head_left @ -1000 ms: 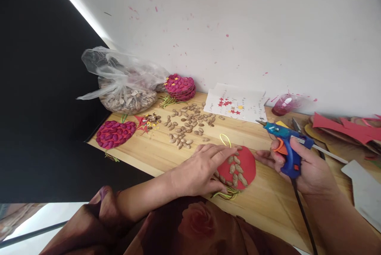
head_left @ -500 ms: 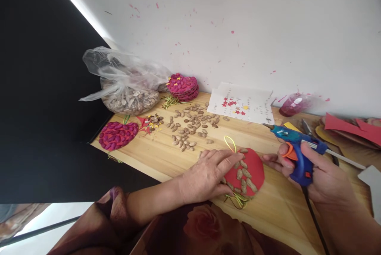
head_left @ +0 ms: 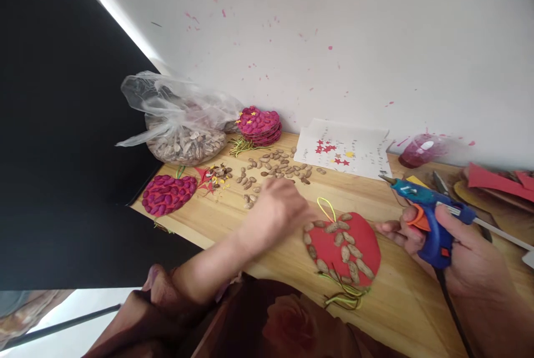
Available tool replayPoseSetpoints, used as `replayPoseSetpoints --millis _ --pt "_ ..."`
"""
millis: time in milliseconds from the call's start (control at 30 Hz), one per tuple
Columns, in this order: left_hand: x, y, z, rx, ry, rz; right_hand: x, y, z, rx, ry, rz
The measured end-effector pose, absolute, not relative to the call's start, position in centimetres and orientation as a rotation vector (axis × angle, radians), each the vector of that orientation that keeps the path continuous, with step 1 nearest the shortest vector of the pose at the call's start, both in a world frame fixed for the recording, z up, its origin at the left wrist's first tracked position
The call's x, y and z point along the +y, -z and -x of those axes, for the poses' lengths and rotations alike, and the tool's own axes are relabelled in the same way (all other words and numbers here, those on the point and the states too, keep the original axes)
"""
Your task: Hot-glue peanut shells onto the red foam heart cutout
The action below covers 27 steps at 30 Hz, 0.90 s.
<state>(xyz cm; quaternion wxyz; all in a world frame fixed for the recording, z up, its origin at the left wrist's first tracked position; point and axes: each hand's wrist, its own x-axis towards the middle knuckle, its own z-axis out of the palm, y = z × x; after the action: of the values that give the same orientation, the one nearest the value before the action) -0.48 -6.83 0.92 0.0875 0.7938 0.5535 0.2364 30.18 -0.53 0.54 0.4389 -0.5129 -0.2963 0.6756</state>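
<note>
My right hand (head_left: pixel 459 246) grips a blue glue gun (head_left: pixel 425 207) with an orange trigger, its nozzle pointing left above the wooden table (head_left: pixel 400 302). In front of me lies a red heart-shaped cut-out (head_left: pixel 346 249) partly covered with peanut shells, with a yellow loop at its top and green strands at its bottom. My left hand (head_left: pixel 277 210) is blurred by motion and hovers over the loose peanut shells (head_left: pixel 275 171) left of the heart; its fingers do not show clearly.
A clear plastic bag of shells (head_left: pixel 183 127) stands at the back left. A magenta shell-covered heart (head_left: pixel 167 194) lies near the table's left edge, a stack of similar ones (head_left: pixel 258 124) by the wall. Paper with star stickers (head_left: pixel 342 152), a pink cup (head_left: pixel 419 149) and red card pieces (head_left: pixel 496 177) lie right.
My left hand has lifted off the red heart and moved left and away to the loose shells. The whole heart now shows. The glue gun stays in my right hand.
</note>
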Motion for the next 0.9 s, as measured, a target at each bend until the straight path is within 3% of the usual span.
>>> replayPoseSetpoints --millis 100,233,900 --pt "-4.1 -2.1 4.6 2.067 -0.532 -2.191 -0.4 -0.6 -30.1 -0.699 -1.691 1.306" --pt "-1.6 -1.5 7.5 2.22 -0.382 -2.079 -0.3 -0.5 -30.0 -0.715 -1.706 1.29" --pt "-1.1 0.3 8.1 2.187 -0.578 -2.053 0.0 -1.0 -29.5 -0.677 -1.644 1.365"
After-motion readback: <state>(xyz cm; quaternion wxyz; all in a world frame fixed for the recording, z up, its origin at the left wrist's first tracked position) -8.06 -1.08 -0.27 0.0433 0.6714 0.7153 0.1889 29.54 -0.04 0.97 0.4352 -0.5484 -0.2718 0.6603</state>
